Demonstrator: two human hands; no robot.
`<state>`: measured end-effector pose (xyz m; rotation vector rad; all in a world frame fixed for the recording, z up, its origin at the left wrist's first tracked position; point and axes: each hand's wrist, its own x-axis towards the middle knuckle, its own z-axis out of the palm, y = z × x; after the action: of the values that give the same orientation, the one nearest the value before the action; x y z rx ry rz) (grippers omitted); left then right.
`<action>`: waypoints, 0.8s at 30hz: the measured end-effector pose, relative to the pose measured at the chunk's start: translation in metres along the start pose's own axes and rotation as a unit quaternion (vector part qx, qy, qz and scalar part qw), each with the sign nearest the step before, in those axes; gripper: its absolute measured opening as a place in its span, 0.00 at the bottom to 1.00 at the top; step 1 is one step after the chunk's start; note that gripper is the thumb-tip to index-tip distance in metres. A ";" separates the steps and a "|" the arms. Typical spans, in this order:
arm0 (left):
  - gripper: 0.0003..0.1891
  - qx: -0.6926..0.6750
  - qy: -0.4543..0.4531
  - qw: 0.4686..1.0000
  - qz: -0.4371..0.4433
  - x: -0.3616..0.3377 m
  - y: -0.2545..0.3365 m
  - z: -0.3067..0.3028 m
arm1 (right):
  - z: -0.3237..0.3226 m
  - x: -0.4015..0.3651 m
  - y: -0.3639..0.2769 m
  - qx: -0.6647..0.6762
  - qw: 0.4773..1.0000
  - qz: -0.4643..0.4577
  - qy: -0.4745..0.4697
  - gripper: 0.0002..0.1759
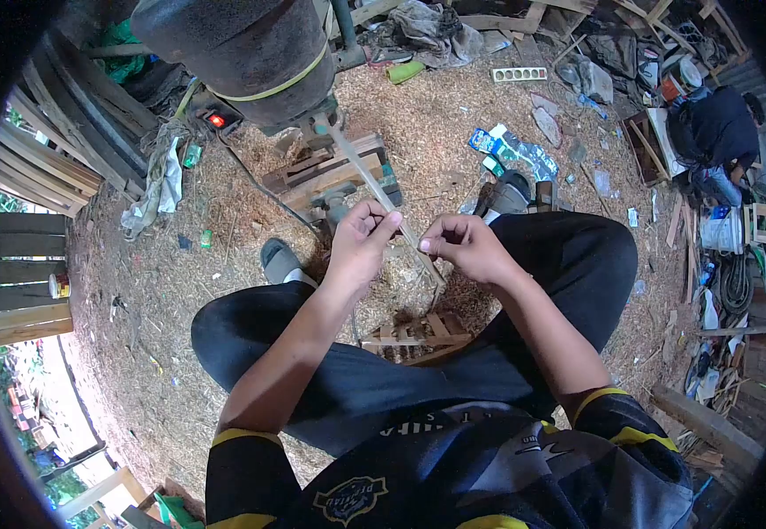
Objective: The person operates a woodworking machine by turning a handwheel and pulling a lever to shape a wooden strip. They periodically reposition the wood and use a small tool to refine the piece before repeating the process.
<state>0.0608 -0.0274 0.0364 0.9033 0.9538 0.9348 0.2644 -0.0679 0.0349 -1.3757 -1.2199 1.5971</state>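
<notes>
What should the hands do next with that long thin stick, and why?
Probably ease the thin stick a little toward the dark machine. Both the left hand and the right hand pinch it close together, and its far end points at the machine's base.

Left hand (361,242) fingers pinched, right hand (467,249) likewise, forearms converging
</notes>
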 end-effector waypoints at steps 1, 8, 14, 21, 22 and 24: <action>0.05 0.004 0.009 1.000 0.004 0.001 -0.003 0.000 | 0.002 0.001 0.002 0.013 1.000 -0.007 0.006 0.08; 0.08 0.082 0.093 0.992 -0.001 0.000 -0.026 0.002 | 0.024 -0.010 0.000 -0.362 0.904 -0.202 0.103 0.09; 0.08 0.101 0.084 0.991 0.022 0.002 -0.029 0.002 | 0.019 -0.003 -0.005 -0.232 0.943 -0.178 0.155 0.08; 0.07 0.126 0.048 0.990 0.034 -0.002 -0.029 0.004 | 0.021 0.000 -0.004 -0.205 0.963 -0.129 0.116 0.09; 0.07 0.124 0.049 0.991 0.034 -0.003 -0.028 0.005 | 0.022 0.000 -0.004 -0.214 0.961 -0.127 0.118 0.08; 0.07 0.119 0.051 0.991 0.036 -0.005 -0.026 0.007 | 0.021 0.002 -0.001 -0.247 0.939 -0.201 0.128 0.08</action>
<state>0.0724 -0.0421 0.0160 1.1060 1.1430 0.9484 0.2433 -0.0706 0.0351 -1.4499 -1.6762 0.8296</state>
